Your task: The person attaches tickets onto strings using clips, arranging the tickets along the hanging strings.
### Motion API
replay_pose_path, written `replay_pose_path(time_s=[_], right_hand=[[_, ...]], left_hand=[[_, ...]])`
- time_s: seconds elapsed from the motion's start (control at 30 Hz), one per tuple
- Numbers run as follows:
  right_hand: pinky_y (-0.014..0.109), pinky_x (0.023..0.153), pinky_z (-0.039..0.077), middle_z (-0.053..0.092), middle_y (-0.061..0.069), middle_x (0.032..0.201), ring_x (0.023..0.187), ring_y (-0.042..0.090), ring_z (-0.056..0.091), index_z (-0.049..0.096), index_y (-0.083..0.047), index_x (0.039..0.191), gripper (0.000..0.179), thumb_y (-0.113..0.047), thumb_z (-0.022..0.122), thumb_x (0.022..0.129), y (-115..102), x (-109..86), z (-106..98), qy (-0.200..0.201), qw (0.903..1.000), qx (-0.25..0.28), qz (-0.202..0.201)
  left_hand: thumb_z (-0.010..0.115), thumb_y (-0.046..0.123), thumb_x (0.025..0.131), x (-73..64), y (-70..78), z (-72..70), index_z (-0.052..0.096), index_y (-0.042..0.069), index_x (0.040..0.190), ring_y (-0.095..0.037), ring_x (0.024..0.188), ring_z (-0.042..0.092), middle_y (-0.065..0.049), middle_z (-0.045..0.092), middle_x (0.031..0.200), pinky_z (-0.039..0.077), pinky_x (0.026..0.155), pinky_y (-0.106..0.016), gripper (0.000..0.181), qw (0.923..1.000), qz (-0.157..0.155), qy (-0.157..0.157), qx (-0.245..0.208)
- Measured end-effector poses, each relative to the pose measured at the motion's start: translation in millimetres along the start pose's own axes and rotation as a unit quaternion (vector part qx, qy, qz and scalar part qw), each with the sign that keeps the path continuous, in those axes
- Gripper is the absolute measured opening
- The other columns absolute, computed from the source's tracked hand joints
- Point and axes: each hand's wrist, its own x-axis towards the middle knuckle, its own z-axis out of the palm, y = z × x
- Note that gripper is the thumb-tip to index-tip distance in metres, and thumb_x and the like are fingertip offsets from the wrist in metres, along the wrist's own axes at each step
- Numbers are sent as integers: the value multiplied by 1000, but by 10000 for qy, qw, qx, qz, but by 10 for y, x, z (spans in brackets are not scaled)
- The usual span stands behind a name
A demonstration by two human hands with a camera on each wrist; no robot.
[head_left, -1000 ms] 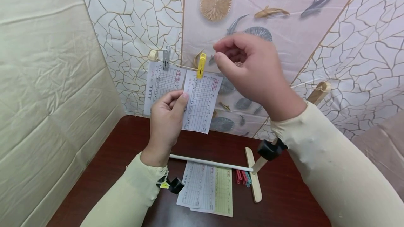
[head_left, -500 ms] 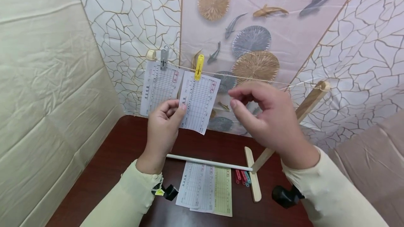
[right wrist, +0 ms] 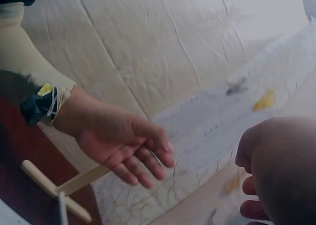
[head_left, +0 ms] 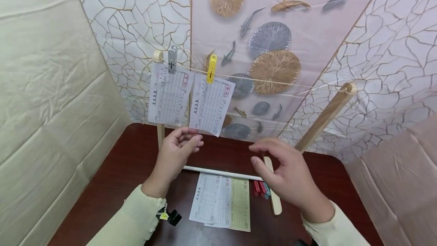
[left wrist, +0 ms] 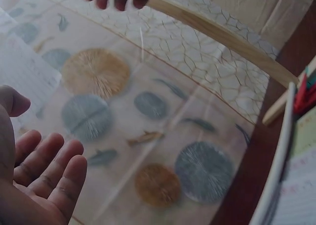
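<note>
Two printed paper slips hang from a string (head_left: 273, 82). A grey clothespin (head_left: 172, 60) clips the left slip (head_left: 168, 96), and a yellow clothespin (head_left: 211, 69) clips the right slip (head_left: 211, 105), which hangs tilted. My left hand (head_left: 175, 151) is just below the right slip's lower corner, fingers loosely bent and holding nothing. In the left wrist view the thumb and fingers of the left hand (left wrist: 47, 180) are spread apart. To the right, my right hand (head_left: 288, 174) hovers over the table with thumb and fingers parted, nothing between them.
White slips (head_left: 203, 196) and a yellow-green slip (head_left: 240, 204) overlap on the dark table. Red clothespins (head_left: 257, 188) and blue clothespins (head_left: 267, 192) lie beside the wooden foot (head_left: 276, 204). A white rod (head_left: 222, 173) runs low across the stand, whose wooden post (head_left: 324, 119) rises at right.
My left hand has let go of the right slip's edge and moved down. My right hand has dropped from near the string to low over the table.
</note>
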Motion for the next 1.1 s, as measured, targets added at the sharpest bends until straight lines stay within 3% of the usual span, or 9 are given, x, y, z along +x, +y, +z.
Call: replay_pose_path(time_s=[0.07, 0.27, 0.43, 0.67, 0.9, 1.1], right_hand=[[14, 95, 52, 80, -8, 122, 108, 8, 71, 83, -22, 119, 31, -4, 85, 94, 60, -134, 37, 1, 9998, -19, 176], [13, 90, 51, 78, -9, 125, 109, 5, 69, 81, -25, 123, 37, -3, 86, 94, 259, -532, 150, 42, 9973, -143, 723], [13, 88, 52, 77, -10, 126, 107, 6, 68, 80, -26, 125, 42, -1, 87, 92, 443, -783, 286, 53, 9947, -350, 963], [10, 91, 50, 77, -7, 123, 105, 13, 71, 81, -19, 124, 38, -2, 89, 90, 681, -1050, 493, 204, 9898, -549, 1298], [28, 74, 51, 69, -8, 101, 87, 5, 58, 83, -17, 119, 37, -5, 93, 86, 896, -1264, 681, 394, 9821, -955, 1574], [31, 71, 48, 68, 2, 91, 83, 16, 57, 83, -12, 115, 33, -10, 96, 85, 1066, -1423, 795, 404, 9704, -1316, 1984]], left_hand=[[85, 27, 103, -14, -78, -42, 73, 9, 129, -24, 103, 83, -18, 80, 118, 69, 90, -33, 34, 10000, -63, -17, 47], [85, 28, 103, -105, -303, -125, 76, 12, 128, -21, 105, 82, -15, 79, 122, 67, 90, -29, 31, 9984, -160, -53, 545], [85, 29, 103, -223, -523, -172, 78, 16, 128, -18, 111, 75, -5, 78, 124, 60, 92, -22, 28, 9925, -380, 36, 1162], [85, 24, 103, -366, -827, -172, 78, 16, 129, -17, 104, 70, -7, 78, 124, 58, 86, -24, 28, 9829, -414, -132, 1787], [84, 28, 103, -490, -1122, -132, 77, 23, 129, -14, 111, 68, -1, 73, 127, 58, 89, -30, 28, 9597, -435, -502, 2730], [84, 29, 103, -525, -1300, -102, 77, 19, 133, -15, 116, 70, 4, 73, 128, 60, 101, -42, 32, 9393, -474, -686, 3327]])
